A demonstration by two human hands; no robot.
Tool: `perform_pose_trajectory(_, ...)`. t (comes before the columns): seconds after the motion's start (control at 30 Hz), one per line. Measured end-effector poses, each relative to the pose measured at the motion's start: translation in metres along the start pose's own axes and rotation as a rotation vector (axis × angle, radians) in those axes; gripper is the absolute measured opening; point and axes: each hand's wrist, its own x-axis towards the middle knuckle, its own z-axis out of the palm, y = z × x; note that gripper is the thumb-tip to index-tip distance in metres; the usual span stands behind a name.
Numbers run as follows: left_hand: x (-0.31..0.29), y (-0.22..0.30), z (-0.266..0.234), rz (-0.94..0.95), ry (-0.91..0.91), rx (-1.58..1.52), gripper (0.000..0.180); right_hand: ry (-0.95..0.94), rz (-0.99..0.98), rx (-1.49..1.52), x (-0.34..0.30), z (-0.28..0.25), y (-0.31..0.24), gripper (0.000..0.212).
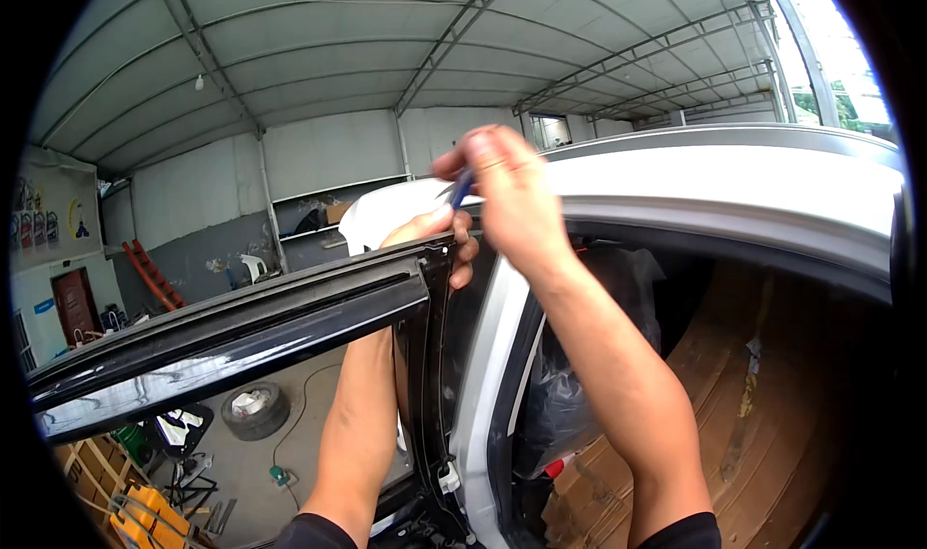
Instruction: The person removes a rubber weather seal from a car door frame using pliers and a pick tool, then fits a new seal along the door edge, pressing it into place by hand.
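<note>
My left hand (425,228) reaches up behind the window frame of an open car door (290,303). Its fingers curl round the top corner of that frame. Just above, my right hand (507,187) pinches a small slim dark-blue tool (462,189), slanted down toward the corner. The tool's lower end is close to my left thumb, and its exact kind cannot be made out. Beside the door stands the silver-grey door pillar (497,346) of the car body, below the white roof (715,177).
Inside the car are brown cardboard sheets (715,366) and a seat in clear plastic (560,404). Beyond the door, a tire (256,411), a cable with a green box (280,475) and a yellow case (150,518) are on the floor. A red ladder (153,275) leans by the wall.
</note>
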Motion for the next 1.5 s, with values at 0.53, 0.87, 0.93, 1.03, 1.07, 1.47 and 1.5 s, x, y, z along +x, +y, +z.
perform_pose_trajectory(0.53,0.000,-0.003,0.002,0.016,0.031,-0.134,0.033,-0.423,-0.751,-1.299,0.001,-0.052,-0.056,0.042)
perform_pose_trajectory(0.87,0.002,-0.001,0.000,-0.039,-0.017,-0.212,0.026,-0.774,-0.809,-1.500,0.052,-0.011,-0.072,0.032)
perform_pose_trajectory(0.93,0.001,-0.003,0.002,0.010,0.009,-0.242,0.027,-0.750,-0.794,-1.526,0.050,-0.007,-0.072,0.032)
perform_pose_trajectory(1.03,0.004,-0.002,-0.006,0.017,-0.091,-0.203,0.027,-0.613,-0.827,-1.560,0.039,-0.008,-0.070,0.029)
perform_pose_trajectory(1.07,0.004,-0.001,-0.011,0.007,-0.156,-0.207,0.026,-0.590,-0.826,-1.581,0.035,-0.008,-0.072,0.024)
perform_pose_trajectory(1.47,-0.006,0.008,0.007,0.128,0.015,0.286,0.027,-0.323,-0.837,-1.593,0.011,-0.006,-0.069,0.027)
perform_pose_trajectory(1.5,-0.006,0.007,0.008,0.152,0.022,0.338,0.026,-0.310,-0.841,-1.600,0.010,-0.007,-0.068,0.027)
